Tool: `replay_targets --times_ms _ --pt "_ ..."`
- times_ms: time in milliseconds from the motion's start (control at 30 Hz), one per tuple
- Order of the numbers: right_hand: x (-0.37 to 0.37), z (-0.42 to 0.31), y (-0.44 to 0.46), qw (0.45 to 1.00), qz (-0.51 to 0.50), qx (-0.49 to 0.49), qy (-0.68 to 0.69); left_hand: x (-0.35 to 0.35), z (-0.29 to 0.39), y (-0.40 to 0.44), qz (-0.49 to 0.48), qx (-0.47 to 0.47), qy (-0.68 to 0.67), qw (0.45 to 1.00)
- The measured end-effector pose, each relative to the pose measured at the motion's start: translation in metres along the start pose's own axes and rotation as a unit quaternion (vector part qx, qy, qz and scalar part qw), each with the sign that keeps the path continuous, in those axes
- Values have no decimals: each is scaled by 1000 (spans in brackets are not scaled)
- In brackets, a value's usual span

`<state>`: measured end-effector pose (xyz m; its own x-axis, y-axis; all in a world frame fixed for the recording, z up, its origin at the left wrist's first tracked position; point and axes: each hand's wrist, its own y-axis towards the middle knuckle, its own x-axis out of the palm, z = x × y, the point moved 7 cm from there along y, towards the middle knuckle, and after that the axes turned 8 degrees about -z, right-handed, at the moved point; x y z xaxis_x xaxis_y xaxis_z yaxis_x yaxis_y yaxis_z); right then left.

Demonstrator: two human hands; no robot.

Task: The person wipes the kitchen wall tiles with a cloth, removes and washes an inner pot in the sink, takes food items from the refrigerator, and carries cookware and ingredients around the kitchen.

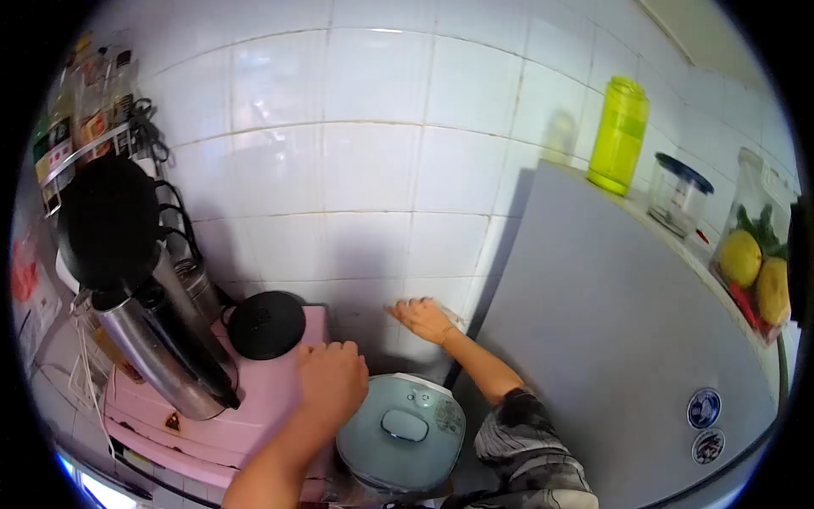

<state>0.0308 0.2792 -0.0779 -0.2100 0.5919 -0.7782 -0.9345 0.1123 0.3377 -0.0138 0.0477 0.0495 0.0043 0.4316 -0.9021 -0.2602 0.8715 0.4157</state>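
My left hand is closed, its fingers curled down beside the right edge of the pink cabinet top. Anything inside that fist is hidden. Near the tiled wall, my right hand reaches over the back of a lidded bin with its fingers apart, and I see nothing held in it. The bin's blue-grey lid is shut and sits below and between both hands. Behind my right wrist, a small white thing shows by the wall, too unclear to name.
A steel kettle and a black round lid stand on the pink top. Bottles fill a rack at upper left. A grey fridge rises at right, carrying a green bottle, a jar and bagged produce.
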Motion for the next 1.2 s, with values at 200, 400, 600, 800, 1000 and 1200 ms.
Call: replay_targets --times_ms 200,400,600,800,1000,1200 --pt "-176 72 103 924 313 211 -60 8 -3 0 -24 -18 -12 1000" --pt "-202 56 164 918 336 206 -45 6 -9 -1 -19 -19 -10 1000" --pt "-91 -32 119 971 216 47 -93 3 -8 -3 -5 -13 -16 1000" --pt "-98 -29 107 970 197 27 -143 13 -9 0 -34 -24 6 999" --pt "-108 -28 104 978 170 92 -81 14 -3 -4 -28 -4 -18 999" --pt "-107 -38 102 977 168 104 -80 15 -2 -3 -17 2 -26 1000"
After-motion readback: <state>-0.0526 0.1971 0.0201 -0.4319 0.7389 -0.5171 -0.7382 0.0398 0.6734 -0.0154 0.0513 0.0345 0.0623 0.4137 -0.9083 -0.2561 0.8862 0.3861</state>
